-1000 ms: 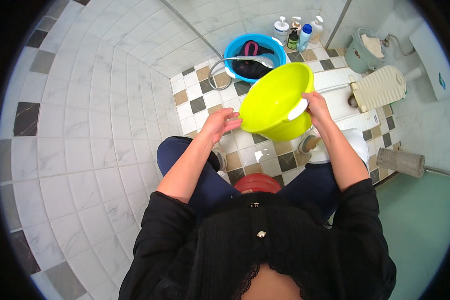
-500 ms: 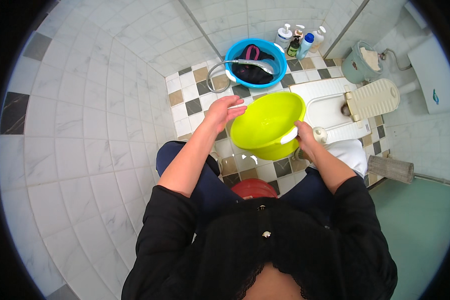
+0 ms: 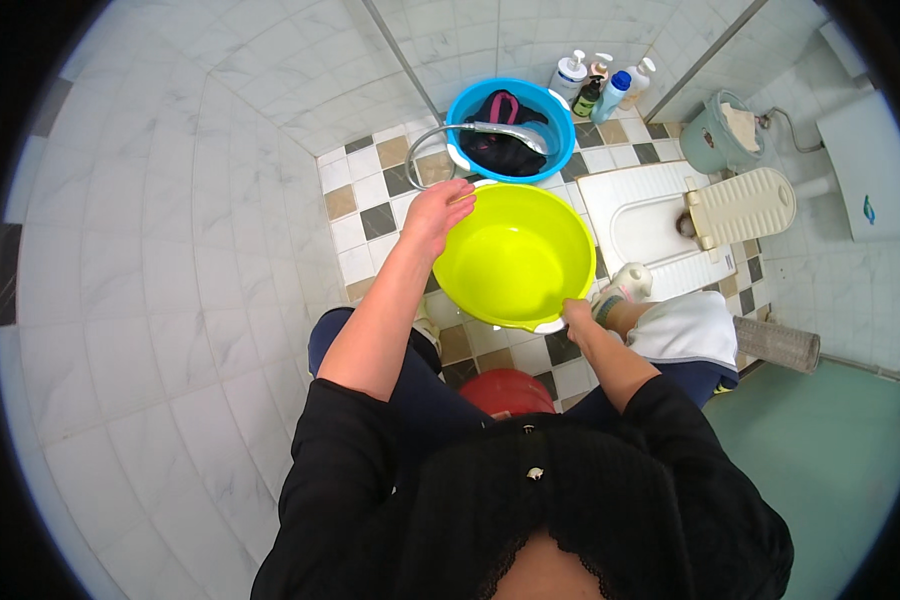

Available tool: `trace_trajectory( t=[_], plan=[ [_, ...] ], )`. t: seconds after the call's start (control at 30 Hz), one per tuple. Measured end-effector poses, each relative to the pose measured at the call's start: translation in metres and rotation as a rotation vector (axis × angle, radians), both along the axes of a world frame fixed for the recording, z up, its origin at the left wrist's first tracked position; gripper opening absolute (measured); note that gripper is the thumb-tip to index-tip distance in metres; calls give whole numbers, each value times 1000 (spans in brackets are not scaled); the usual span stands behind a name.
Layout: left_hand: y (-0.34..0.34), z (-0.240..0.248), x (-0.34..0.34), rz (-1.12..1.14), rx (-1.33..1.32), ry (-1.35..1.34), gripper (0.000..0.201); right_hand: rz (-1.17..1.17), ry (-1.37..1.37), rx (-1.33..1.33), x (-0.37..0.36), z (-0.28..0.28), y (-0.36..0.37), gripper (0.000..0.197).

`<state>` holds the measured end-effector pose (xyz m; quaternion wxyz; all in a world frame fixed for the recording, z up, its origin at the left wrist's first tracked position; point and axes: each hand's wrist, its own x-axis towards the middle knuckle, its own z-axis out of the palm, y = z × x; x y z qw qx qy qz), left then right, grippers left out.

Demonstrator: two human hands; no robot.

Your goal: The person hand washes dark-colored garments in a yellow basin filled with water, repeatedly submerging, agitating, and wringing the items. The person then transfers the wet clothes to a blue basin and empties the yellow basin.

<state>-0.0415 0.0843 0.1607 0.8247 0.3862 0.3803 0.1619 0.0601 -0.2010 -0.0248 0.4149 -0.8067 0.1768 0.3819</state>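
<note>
A lime-green plastic basin (image 3: 515, 256) with white handle grips is held over the tiled floor between my knees, its inside facing up. My right hand (image 3: 578, 318) grips it by the white handle at the near right. At the far left rim is my left hand (image 3: 438, 213), fingers stretched out and a little apart, their tips overlapping the rim. Whether they press on it is hard to tell. Beyond stands a blue basin (image 3: 568, 150) holding dark cloth (image 3: 500, 155) with pink trim. A shower head (image 3: 515, 133) rests across it.
Several bottles (image 3: 590, 92) stand by the back wall. Right of the green basin is a squat toilet (image 3: 638, 222) with a beige ribbed cover (image 3: 750, 208); a grey-green bin (image 3: 705, 150) stands behind it. A red tub or stool (image 3: 505, 392) is beneath me. White tiled wall (image 3: 170, 300) rises at left.
The green basin has swung left and toward me, turning its inside more upward. My right hand moved with it, and the left hand now meets its far left rim.
</note>
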Motion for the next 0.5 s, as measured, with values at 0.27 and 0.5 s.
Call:
trace_trajectory(
  t=[0.27, 0.5],
  plan=[
    [10, 29, 20, -76, -32, -141, 34, 55, 76, -179, 4, -30, -4, 29],
    [27, 33, 15, -36, -39, -180, 36, 248, -551, -49, 55, -104, 12, 52]
  ],
)
